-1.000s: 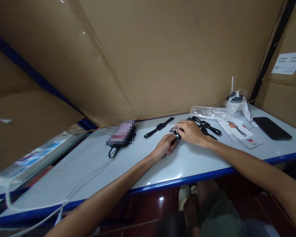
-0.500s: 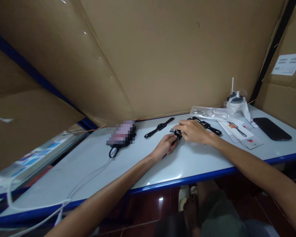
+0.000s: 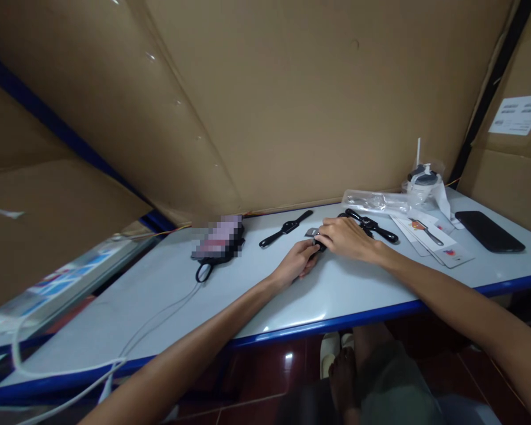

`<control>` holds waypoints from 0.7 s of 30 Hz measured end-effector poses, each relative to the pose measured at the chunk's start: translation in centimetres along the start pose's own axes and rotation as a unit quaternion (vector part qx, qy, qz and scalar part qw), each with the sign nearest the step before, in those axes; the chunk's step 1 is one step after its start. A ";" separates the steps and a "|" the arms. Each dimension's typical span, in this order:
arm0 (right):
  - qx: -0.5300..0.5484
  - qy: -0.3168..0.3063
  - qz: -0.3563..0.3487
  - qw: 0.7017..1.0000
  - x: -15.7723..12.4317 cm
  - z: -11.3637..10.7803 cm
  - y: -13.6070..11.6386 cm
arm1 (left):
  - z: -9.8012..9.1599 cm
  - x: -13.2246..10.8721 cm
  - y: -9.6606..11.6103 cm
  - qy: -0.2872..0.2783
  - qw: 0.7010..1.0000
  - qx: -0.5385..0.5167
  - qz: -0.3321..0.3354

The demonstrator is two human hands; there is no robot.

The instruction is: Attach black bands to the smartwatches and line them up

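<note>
Both hands meet over a black spokeshave [image 3: 322, 245], which they largely cover. My left hand [image 3: 298, 260] is closed around its near side, thumb on top. My right hand [image 3: 347, 238] bends over it from the right, fingers closed on its middle; I cannot make out the exact grip. A flat grey metal blade [image 3: 312, 232] sticks out beyond the fingers. To the left lies another black two-handled spokeshave [image 3: 287, 228]. Just behind my right hand rests one more spokeshave [image 3: 370, 225], partly hidden by the hand.
Cards and leaflets [image 3: 436, 239] lie at the right beside a black phone [image 3: 489, 231]. Behind them are a clear plastic package [image 3: 376, 202] and a bagged cup [image 3: 423, 183]. A pixelated device [image 3: 216, 239] with a cable sits left. Cardboard [image 3: 292, 106] walls the back.
My right hand's fingers have shifted slightly to the right and lower over the spokeshave. More of the grey blade now shows. My left hand stays nearly still.
</note>
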State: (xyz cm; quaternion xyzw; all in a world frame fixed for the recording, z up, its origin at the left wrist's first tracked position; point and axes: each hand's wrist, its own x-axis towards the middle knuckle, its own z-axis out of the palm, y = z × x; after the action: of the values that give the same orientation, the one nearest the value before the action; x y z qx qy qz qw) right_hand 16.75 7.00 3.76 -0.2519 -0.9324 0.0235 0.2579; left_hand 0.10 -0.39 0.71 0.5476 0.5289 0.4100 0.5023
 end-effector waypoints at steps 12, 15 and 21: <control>-0.035 -0.030 -0.009 0.999 0.0 -2.0 0.3 | -0.1 0.0 0.1 -0.001 1.000 -0.008 -0.006; -0.032 -0.009 0.010 0.999 0.0 -1.9 0.2 | -0.1 0.0 0.1 0.000 1.000 -0.004 -0.005; -0.031 -0.009 -0.027 0.999 -0.1 -1.4 0.4 | -0.1 0.1 0.0 0.002 1.000 -0.008 -0.005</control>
State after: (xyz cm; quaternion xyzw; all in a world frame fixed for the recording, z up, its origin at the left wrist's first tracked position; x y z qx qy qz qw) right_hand 17.72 7.15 4.89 -0.2344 -0.9415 -0.0096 0.2419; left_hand 0.04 -0.30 0.69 0.5398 0.5298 0.4126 0.5076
